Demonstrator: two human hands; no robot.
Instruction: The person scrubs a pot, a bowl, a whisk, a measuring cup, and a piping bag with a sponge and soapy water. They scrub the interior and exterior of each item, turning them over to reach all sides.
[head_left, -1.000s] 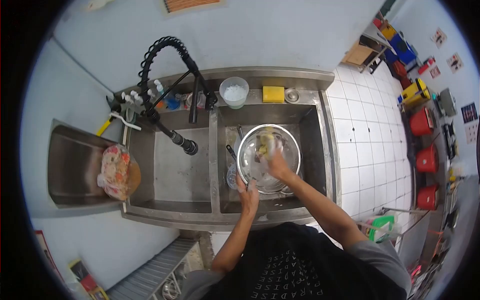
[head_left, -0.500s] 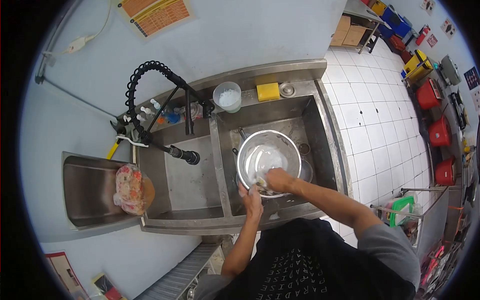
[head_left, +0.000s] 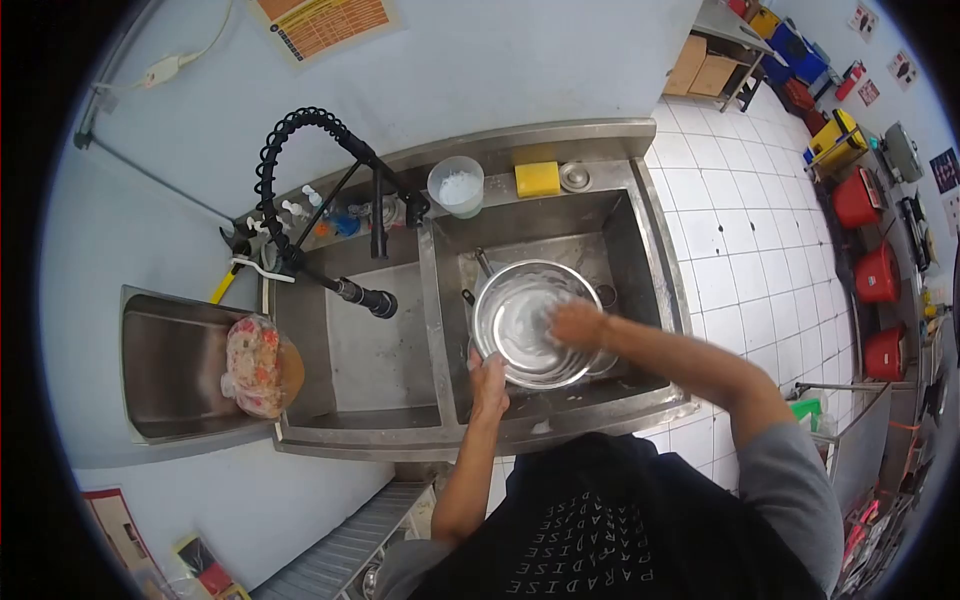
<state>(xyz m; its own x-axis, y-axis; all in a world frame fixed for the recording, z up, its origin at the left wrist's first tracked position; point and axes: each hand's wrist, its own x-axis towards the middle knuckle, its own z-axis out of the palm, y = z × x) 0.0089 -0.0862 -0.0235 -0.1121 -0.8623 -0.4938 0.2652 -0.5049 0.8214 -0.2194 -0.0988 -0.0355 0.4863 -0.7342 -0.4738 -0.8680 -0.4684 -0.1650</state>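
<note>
steel sink (head_left: 375,352), white floor tiles (head_left: 742,262); left hand (head_left: 488,380) clamps bowl (head_left: 520,322) rim; right hand (head_left: 578,324) inside, grip maybe curled.

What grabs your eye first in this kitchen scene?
A shiny steel bowl in the right-hand sink basin, with the left hand gripping its near rim and the right hand inside it. Next, the black coiled spray tap arching over the left basin, and a wrapped plate of food at that basin's left edge.

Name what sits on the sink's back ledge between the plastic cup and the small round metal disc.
A yellow sponge lies between the plastic cup and the metal disc, as the head view shows.
</note>
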